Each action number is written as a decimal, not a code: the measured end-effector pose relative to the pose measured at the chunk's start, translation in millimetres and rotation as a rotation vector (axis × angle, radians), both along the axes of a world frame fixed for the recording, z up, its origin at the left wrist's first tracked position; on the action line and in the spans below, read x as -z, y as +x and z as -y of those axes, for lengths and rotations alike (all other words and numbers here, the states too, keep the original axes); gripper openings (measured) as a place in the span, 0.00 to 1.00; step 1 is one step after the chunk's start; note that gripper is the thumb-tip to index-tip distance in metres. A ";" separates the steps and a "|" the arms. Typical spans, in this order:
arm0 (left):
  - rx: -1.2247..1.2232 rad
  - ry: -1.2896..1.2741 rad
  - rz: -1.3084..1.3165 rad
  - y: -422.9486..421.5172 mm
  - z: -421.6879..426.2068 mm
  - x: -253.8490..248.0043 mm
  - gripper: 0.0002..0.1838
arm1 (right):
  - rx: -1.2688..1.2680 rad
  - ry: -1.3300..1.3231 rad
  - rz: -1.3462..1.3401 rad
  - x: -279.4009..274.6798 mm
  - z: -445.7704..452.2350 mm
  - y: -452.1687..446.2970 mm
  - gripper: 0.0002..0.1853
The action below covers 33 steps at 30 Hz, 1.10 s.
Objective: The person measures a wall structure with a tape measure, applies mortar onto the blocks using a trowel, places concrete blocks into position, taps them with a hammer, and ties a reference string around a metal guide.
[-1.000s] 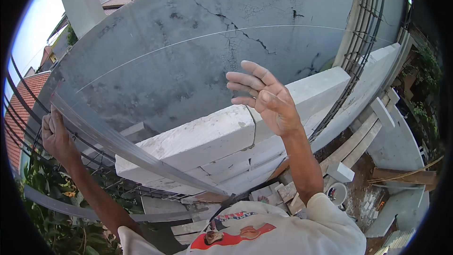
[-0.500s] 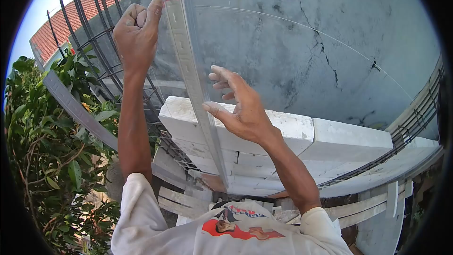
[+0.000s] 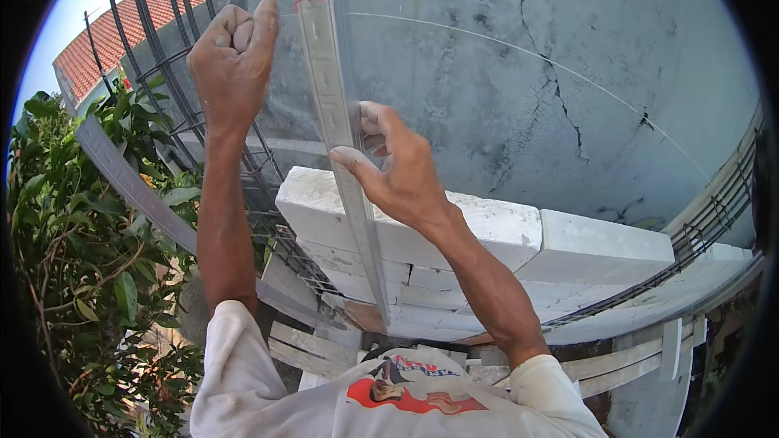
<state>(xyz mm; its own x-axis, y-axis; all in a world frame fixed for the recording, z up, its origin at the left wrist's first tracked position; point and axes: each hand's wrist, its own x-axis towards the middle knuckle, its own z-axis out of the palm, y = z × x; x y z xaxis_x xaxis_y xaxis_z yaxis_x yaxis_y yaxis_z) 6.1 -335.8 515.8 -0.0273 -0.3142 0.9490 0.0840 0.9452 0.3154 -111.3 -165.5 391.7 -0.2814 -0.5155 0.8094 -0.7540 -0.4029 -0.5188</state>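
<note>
My left hand [image 3: 231,69] is raised at the upper left, closed, with the thin string [image 3: 479,35] meeting it by the thumb. From there the string runs behind the metal channel and across the grey wall. The long metal channel [image 3: 329,85] stands nearly upright, its top edge marked red, in front of the white block wall [image 3: 454,227]. My right hand [image 3: 389,162] is closed round the channel's middle, with the thumb across its front and the fingers curled at its right edge.
Vertical rebar [image 3: 154,40] rises at the left, near leafy plants [image 3: 97,235] and a curved metal strip [image 3: 134,182]. Behind the blocks stands a cracked grey wall [image 3: 454,105]. More rebar [image 3: 690,255] lies at the right, above wooden planks [image 3: 621,361].
The view has swung left. The channel has gone from strongly slanted to nearly upright. My right hand has moved from open in the air to a grip on the channel.
</note>
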 end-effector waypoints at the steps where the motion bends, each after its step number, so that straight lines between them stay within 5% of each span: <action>1: -0.010 -0.012 0.001 2.4 -1.9 -1.2 0.27 | 0.007 -0.003 -0.006 0.4 0.2 -0.8 0.31; 9: -0.072 -0.078 0.049 18.1 -21.2 -1.2 0.27 | 0.003 0.047 0.033 -2.3 -4.0 0.3 0.31; 18: 0.130 -0.051 0.165 3.8 -93.5 12.7 0.19 | -0.041 0.060 0.071 -2.8 -5.1 -1.2 0.31; 26: -0.072 -0.074 0.264 -7.1 -121.2 13.8 0.15 | -0.048 0.066 0.034 -10.6 -14.0 -6.2 0.31; 29: -0.081 0.043 0.304 -8.1 -129.8 13.1 0.14 | -0.147 0.067 0.109 -32.8 -25.0 -17.7 0.32; 31: -0.093 0.009 0.300 -10.4 -131.7 13.6 0.11 | -0.482 -0.015 0.521 -48.1 -26.3 -30.1 0.30; 33: -0.104 -0.024 0.296 -15.2 -133.1 16.1 0.08 | -0.464 -0.038 0.496 -65.3 -28.8 -35.8 0.27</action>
